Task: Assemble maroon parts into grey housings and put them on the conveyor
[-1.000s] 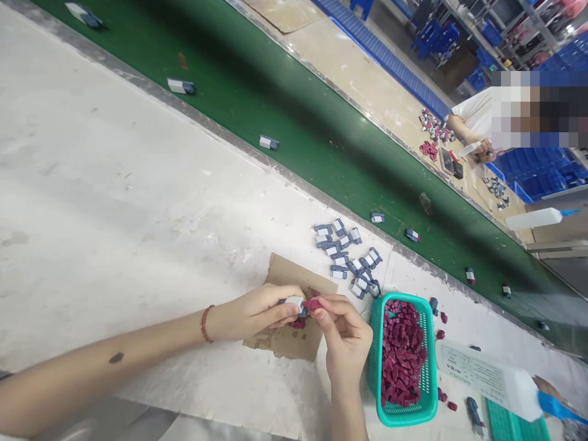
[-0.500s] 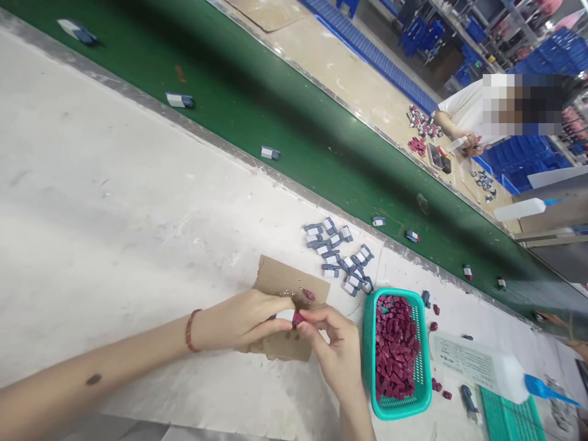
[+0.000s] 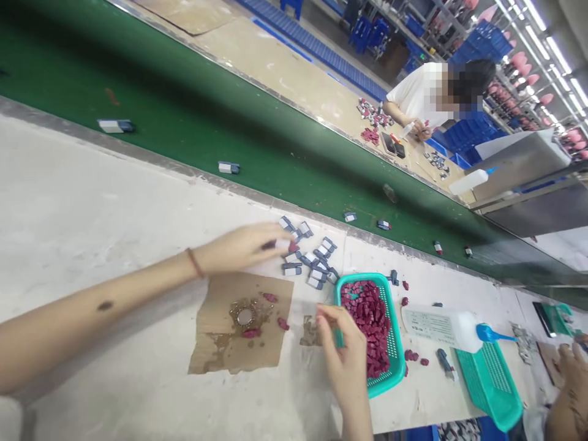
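Near the far edge of the bench (image 3: 114, 208), beside the belt (image 3: 294, 177): left hand (image 3: 250, 245), blurred, fingertips pinched on one piece (image 3: 282, 244), pale-sided with a red end. The piece was at the heap of blocks (image 3: 316, 275); whether it touched them could not be told.

Change noted: half a second earlier both hands met on the piece over the card (image 3: 220, 294); here they had parted, the left toward the far edge. By judgement, the two-handed work on that piece was over.

Right hand (image 3: 342, 343): at the left rim of the basket (image 3: 397, 334), fingers loosely curled, thumb apart, nothing visible in its grasp.

Card: brown, ragged at the near edge, darkly stained, a glossy wet-looking patch mid-sheet, three red scraps about it.

Basket: teal, seemingly plastic, perforated, round-cornered; heaped with red parts (image 3: 367, 324), small, matt, angular.

Blocks: oblong, blue-grey, flat pale faces, loosely jumbled.

Bottle (image 3: 432, 324): translucent, labelled, lying right of the basket, blue nozzle (image 3: 489, 332) tapered.
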Demonstrator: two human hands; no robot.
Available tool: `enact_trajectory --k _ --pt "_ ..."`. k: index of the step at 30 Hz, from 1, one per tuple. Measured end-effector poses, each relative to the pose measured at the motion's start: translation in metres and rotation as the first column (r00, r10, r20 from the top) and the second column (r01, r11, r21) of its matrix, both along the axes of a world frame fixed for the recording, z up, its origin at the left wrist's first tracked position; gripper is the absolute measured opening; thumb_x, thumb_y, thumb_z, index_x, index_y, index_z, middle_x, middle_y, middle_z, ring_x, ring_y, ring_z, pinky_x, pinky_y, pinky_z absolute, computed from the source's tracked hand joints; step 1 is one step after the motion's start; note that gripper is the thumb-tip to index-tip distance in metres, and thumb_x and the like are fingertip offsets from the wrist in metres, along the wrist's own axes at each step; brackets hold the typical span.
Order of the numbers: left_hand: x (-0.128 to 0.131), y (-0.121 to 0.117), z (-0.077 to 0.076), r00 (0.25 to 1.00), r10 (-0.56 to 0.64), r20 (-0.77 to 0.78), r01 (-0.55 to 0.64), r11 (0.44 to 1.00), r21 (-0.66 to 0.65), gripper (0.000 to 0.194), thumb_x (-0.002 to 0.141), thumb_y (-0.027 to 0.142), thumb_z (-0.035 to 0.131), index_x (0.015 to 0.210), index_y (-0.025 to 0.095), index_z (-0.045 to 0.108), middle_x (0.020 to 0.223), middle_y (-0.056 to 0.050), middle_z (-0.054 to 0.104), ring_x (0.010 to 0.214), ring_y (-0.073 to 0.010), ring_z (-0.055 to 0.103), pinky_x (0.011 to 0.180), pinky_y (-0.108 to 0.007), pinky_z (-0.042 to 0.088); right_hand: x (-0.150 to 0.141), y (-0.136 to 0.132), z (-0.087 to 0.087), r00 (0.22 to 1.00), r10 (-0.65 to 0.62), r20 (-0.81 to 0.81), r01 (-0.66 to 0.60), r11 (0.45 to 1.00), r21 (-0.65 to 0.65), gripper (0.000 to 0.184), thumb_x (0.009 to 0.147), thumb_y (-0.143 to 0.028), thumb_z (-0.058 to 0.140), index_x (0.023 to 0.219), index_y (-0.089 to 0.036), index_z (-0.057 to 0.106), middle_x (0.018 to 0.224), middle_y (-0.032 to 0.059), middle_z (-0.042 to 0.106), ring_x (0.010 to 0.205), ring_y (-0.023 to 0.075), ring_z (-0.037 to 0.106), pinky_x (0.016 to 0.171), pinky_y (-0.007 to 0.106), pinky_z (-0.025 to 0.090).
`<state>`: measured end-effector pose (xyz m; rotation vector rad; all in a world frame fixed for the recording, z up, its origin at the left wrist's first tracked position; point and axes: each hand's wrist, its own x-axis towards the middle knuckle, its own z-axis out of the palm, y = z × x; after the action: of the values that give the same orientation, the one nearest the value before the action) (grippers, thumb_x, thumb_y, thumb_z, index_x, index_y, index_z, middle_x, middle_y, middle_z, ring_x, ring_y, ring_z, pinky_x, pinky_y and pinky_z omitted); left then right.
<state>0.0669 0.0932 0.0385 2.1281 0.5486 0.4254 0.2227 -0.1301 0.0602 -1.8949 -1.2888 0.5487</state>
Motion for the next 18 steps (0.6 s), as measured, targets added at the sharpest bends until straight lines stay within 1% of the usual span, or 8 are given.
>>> enact_trajectory --k 1,2,4,7,9,11,15,18 --pt "0.012 0.017 -0.003 0.998 0.060 -0.037 -0.055 0.992 0.113 0.033 0.090 0.039 0.050 0.111 0.020 0.065 0.111 -0.006 0.068 0.103 -0.0248 0.059 0.093 -0.030 0.042 0.014 -0.006 0.001 0.995 -0.051 0.081 0.052 0.999 -0.006 0.018 0.091 -0.021 0.052 0.094 -0.021 0.069 0.088 0.0066 0.070 0.081 0.0195 0.066 0.068 0.029 0.054" --pt "0.024 0.032 -0.007 0.993 0.105 -0.053 -0.095 0.982 0.165 0.033 0.090 0.036 0.049 0.114 0.017 0.063 0.113 -0.008 0.066 0.106 -0.0260 0.056 0.095 -0.033 0.040 0.029 -0.011 0.000 0.983 -0.092 0.157 0.096 0.995 -0.022 0.018 0.091 -0.022 0.051 0.094 -0.021 0.069 0.088 0.0068 0.069 0.080 0.0201 0.065 0.068 0.030 0.053" --pt "0.048 0.058 -0.016 0.982 0.175 -0.070 -0.155 0.961 0.227 0.032 0.090 0.028 0.047 0.115 0.013 0.060 0.116 -0.012 0.063 0.110 -0.0284 0.052 0.099 -0.040 0.036 0.057 -0.018 -0.002 0.948 -0.126 0.293 0.146 0.988 -0.045 0.019 0.090 -0.020 0.049 0.096 -0.021 0.068 0.093 0.0080 0.068 0.086 0.0232 0.063 0.075 0.036 0.052" --pt "0.079 0.077 -0.024 0.972 0.219 -0.078 -0.189 0.938 0.290 0.028 0.088 0.019 0.046 0.112 0.012 0.059 0.118 -0.013 0.060 0.117 -0.0300 0.045 0.105 -0.043 0.028 0.088 -0.016 -0.009 0.897 -0.028 0.442 0.072 0.994 -0.082 0.023 0.089 -0.014 0.046 0.097 -0.020 0.067 0.099 0.0095 0.067 0.094 0.0267 0.060 0.083 0.043 0.049" --pt "0.102 0.076 -0.026 0.977 0.200 -0.074 -0.165 0.929 0.331 0.029 0.088 0.018 0.046 0.113 0.010 0.059 0.122 -0.014 0.058 0.123 -0.0314 0.039 0.109 -0.043 0.024 0.099 -0.009 -0.014 0.859 0.070 0.508 0.001 0.991 -0.137 0.026 0.088 -0.009 0.045 0.097 -0.021 0.066 0.099 0.0086 0.067 0.093 0.0270 0.059 0.082 0.043 0.048" --pt "0.129 0.068 -0.026 0.986 0.151 -0.070 -0.117 0.927 0.357 0.031 0.088 0.020 0.047 0.115 0.007 0.058 0.126 -0.017 0.055 0.125 -0.0329 0.036 0.109 -0.045 0.022 0.102 -0.002 -0.020 0.820 0.127 0.559 -0.028 0.983 -0.183 0.028 0.086 -0.005 0.045 0.093 -0.022 0.066 0.095 0.0080 0.068 0.090 0.0273 0.058 0.078 0.041 0.049" --pt "0.194 0.041 -0.026 0.997 0.021 -0.077 0.008 0.934 0.358 0.038 0.086 0.022 0.056 0.122 0.011 0.056 0.129 -0.016 0.053 0.120 -0.0311 0.044 0.105 -0.044 0.031 0.101 0.003 -0.028 0.790 0.125 0.600 0.003 0.978 -0.208 0.027 0.084 -0.001 0.046 0.084 -0.022 0.062 0.084 0.0085 0.066 0.085 0.0288 0.057 0.075 0.041 0.048" --pt "0.237 0.020 -0.028 0.995 -0.049 -0.085 0.074 0.944 0.322 0.039 0.081 0.022 0.062 0.119 0.015 0.059 0.126 -0.016 0.055 0.113 -0.0321 0.048 0.098 -0.044 0.038 0.102 0.001 -0.029 0.817 0.122 0.563 -0.012 0.980 -0.196 0.025 0.085 -0.002 0.045 0.085 -0.021 0.061 0.085 0.0086 0.066 0.088 0.0284 0.057 0.078 0.042 0.049"
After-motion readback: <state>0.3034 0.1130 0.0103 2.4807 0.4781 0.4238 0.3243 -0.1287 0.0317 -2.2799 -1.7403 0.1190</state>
